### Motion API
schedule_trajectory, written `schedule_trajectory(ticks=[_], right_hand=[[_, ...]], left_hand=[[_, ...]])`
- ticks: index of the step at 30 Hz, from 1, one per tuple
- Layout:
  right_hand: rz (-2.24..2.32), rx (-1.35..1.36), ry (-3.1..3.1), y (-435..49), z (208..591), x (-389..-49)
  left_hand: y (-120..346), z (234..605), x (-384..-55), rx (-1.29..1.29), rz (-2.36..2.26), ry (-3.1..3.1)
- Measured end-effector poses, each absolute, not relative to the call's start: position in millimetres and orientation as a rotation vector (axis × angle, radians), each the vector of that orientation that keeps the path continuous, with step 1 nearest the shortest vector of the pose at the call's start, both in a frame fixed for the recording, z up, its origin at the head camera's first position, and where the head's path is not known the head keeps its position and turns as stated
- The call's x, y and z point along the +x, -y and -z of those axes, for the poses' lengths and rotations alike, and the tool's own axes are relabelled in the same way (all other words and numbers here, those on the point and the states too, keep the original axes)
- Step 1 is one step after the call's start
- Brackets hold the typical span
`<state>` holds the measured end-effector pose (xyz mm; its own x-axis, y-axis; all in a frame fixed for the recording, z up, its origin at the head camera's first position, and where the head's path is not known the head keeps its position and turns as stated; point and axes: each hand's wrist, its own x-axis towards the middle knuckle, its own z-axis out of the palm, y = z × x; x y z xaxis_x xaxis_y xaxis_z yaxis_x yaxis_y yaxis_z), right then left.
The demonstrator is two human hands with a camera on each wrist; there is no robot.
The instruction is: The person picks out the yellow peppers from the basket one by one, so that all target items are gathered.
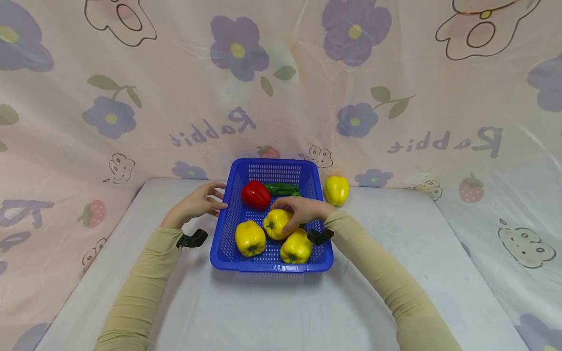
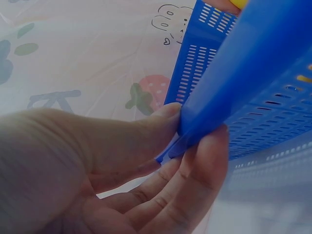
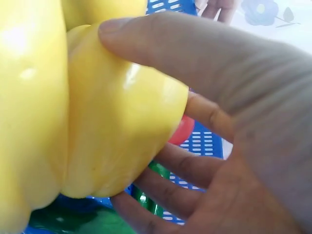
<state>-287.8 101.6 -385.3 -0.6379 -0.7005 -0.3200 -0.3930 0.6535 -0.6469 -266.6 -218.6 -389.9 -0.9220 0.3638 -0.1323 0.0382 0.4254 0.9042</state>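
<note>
A blue plastic basket [image 1: 272, 267] with slotted walls stands on the white table. My left hand [image 1: 199, 201] is at its left side; in the left wrist view the thumb and fingers pinch the basket rim [image 2: 234, 68]. Inside the basket, my right hand [image 1: 309, 209] holds a yellow bell pepper [image 1: 275, 224], thumb on one side and fingers round the other, as the right wrist view shows. Two more yellow bell peppers, one left [image 1: 250, 239] and one right [image 1: 296, 248], lie near the basket's front. A red bell pepper [image 1: 256, 194] sits farther back.
Long green vegetables [image 1: 281, 189] lie at the back of the basket, partly hidden by the right hand. Outside, another yellow bell pepper [image 1: 337, 190] stands on the table [image 1: 386, 229] beyond the basket's right wall. A printed curtain [image 1: 290, 97] hangs behind the table.
</note>
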Motion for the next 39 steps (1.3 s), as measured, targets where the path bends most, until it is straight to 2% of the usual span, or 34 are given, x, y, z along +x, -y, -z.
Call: schedule_trajectory(ticks=[28, 39], right_hand=[[0.867, -0.982, -2.342, -111.8, 383.3, -286.6], [1.03, -0.933, -2.337, -119.3, 369.8, -279.5]], left_hand=[[218.4, 391.7, -268.3, 0.341, -1.474, -2.4], [218.4, 392.0, -267.7, 0.335, -1.473, -2.399]])
